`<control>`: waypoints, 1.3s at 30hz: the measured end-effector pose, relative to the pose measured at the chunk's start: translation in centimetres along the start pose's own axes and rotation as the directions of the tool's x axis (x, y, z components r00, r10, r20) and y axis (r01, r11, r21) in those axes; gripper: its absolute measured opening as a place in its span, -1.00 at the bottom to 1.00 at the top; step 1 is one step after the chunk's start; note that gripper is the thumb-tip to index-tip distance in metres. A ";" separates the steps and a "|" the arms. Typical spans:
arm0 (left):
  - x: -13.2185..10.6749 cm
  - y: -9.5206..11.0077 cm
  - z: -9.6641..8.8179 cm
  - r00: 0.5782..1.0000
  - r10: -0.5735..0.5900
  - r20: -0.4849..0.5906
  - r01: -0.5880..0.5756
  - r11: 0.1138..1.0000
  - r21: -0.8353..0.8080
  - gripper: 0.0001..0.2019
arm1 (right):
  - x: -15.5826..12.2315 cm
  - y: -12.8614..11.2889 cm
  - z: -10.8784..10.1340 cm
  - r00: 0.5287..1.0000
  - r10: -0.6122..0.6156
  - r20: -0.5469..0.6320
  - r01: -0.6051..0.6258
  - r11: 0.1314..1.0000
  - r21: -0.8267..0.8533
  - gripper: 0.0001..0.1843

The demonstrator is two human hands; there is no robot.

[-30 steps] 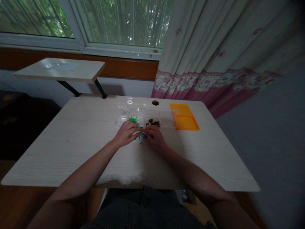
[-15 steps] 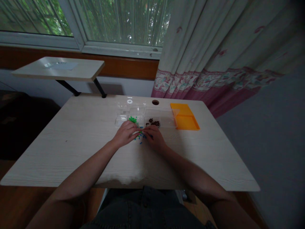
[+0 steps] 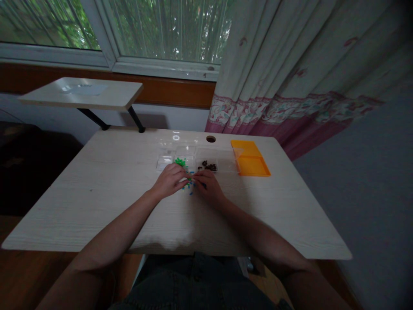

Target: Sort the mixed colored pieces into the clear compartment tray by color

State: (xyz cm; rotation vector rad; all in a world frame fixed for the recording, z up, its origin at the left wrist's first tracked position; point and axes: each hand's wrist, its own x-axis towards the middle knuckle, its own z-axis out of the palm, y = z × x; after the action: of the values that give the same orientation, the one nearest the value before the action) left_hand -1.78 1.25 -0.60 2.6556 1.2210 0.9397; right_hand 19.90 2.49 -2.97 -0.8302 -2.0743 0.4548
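My left hand (image 3: 171,178) and my right hand (image 3: 208,185) meet at the fingertips over a loose scatter of small blue and green pieces (image 3: 191,193) on the table. Both hands have their fingers drawn together; what is pinched in them is too small and covered to make out. Just beyond my left fingers, a heap of small green pieces (image 3: 180,162) lies in a compartment of a clear plastic box (image 3: 165,161). Dark brown pieces (image 3: 211,167) lie in another clear compartment, beyond my right hand.
A clear lid or tray section (image 3: 227,159) reaches right to an orange open case (image 3: 253,165). The pale wooden table (image 3: 129,172) has a round hole (image 3: 211,139) at the back. A raised shelf (image 3: 106,92) on black legs stands back left, and a curtain (image 3: 258,107) hangs behind.
Both hands stay in nearly the same place, with only slight finger movement over the scattered pieces. The view has shifted very slightly.
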 end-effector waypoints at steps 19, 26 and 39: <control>0.2 -0.6 -0.3 0.951 -0.228 -0.208 0.216 0.973 -0.077 -0.78 | -0.3 -2.1 1.3 0.986 -0.029 0.162 0.092 0.913 -0.397 -0.45; 0.1 -0.8 -0.2 0.949 -0.225 -0.223 0.212 0.974 -0.079 -0.79 | -0.2 -1.2 0.4 0.989 -0.018 0.146 0.078 0.904 -0.420 -0.64; 0.1 -0.8 -0.3 0.949 -0.227 -0.217 0.214 0.973 -0.084 -0.81 | -0.3 -0.5 -0.2 0.974 -0.080 0.213 0.158 0.912 -0.378 -0.80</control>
State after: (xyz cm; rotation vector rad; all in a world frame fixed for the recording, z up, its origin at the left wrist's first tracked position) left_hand -2.46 1.80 -0.55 2.3537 1.4738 1.2409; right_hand 19.99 1.92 -2.70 -0.9084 -2.4279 0.0469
